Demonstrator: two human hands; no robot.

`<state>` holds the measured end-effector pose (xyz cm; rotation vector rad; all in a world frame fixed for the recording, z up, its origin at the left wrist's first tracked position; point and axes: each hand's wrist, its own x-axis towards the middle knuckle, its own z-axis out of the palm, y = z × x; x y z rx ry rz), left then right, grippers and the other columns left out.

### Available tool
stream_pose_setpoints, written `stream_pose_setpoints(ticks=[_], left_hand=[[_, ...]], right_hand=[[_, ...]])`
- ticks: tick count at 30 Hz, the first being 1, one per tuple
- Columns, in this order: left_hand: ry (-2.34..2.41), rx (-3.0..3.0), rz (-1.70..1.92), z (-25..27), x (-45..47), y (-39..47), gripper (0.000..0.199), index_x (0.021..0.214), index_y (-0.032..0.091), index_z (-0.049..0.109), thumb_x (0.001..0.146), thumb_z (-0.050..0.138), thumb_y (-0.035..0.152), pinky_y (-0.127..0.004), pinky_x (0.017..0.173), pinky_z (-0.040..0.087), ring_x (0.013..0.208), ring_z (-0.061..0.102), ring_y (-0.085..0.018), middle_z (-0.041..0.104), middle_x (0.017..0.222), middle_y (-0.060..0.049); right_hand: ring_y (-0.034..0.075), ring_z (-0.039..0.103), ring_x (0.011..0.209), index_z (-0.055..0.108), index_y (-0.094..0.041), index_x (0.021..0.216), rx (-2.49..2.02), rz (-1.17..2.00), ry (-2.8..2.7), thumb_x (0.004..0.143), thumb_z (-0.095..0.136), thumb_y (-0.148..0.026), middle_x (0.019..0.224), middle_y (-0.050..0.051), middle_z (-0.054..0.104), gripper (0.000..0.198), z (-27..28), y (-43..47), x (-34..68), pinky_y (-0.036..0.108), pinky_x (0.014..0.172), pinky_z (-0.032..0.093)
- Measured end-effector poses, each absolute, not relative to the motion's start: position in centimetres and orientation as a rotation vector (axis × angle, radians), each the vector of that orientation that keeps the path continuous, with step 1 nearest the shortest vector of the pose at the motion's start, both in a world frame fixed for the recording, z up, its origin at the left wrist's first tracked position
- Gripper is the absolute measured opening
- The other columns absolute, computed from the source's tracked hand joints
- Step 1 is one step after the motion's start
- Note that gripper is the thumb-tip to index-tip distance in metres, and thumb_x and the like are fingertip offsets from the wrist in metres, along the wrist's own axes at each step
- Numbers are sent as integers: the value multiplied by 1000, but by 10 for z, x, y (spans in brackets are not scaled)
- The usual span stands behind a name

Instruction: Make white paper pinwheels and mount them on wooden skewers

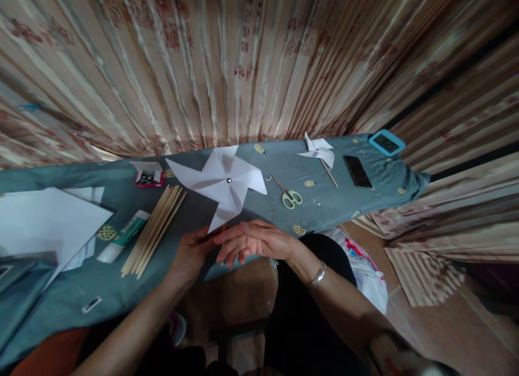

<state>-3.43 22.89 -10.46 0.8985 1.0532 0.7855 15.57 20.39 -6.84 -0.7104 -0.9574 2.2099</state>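
Note:
A white paper pinwheel (227, 184) with a round metal pin at its centre faces me in the middle of the view. My left hand (192, 254) is closed just below it and appears to grip its lower part; the stick and the fingertips are hidden. Beside it, my right hand (255, 241) has its fingers stretched out and slightly apart, reaching across toward the left fingers, with nothing visible in it. A bundle of wooden sticks (152, 232) lies left of the pinwheel. Right of it rest scissors (290, 197) with pale green handles.
A smaller pinwheel (320, 149), a phone (357, 172) and a blue-framed device (386, 143) lie at the right. Toward the left are a small red box (149, 178), a green-and-white glue tube (124, 236) and paper sheets (52, 224). Curtains (227, 62) hang behind the cloth-covered table (267, 159).

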Motion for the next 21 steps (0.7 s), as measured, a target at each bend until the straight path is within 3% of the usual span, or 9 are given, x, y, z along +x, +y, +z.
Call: stream_pose_setpoints(ticks=[8,11,15,21], left_hand=[[1100,876,812,-102,-32,228,35,78,20,80,50,89,40,-43,98,50,94,71,-28,79,87,-6],[1132,894,807,-103,-31,228,38,80,23,81,48,92,41,-43,102,50,104,70,-31,80,93,-7],[1132,901,801,-104,-30,226,39,77,24,81,46,93,43,-43,100,51,101,71,-31,80,91,-7],[1137,901,761,-101,-28,223,36,75,24,81,46,93,41,-44,98,52,94,72,-30,80,87,-7]], right_hand=[[16,70,70,74,-17,110,-807,2109,-1025,87,59,-64,92,10,79,55,-53,203,176,22,55,45],[13,65,60,77,-16,102,-904,1851,-964,83,64,-63,84,9,78,52,-48,208,198,21,49,43],[10,59,57,78,-21,92,-1032,1437,-804,73,77,-56,76,4,76,40,-45,216,225,21,53,47],[13,65,74,77,-24,91,-1220,974,-730,68,84,-43,94,2,78,30,-57,225,232,24,65,51]])
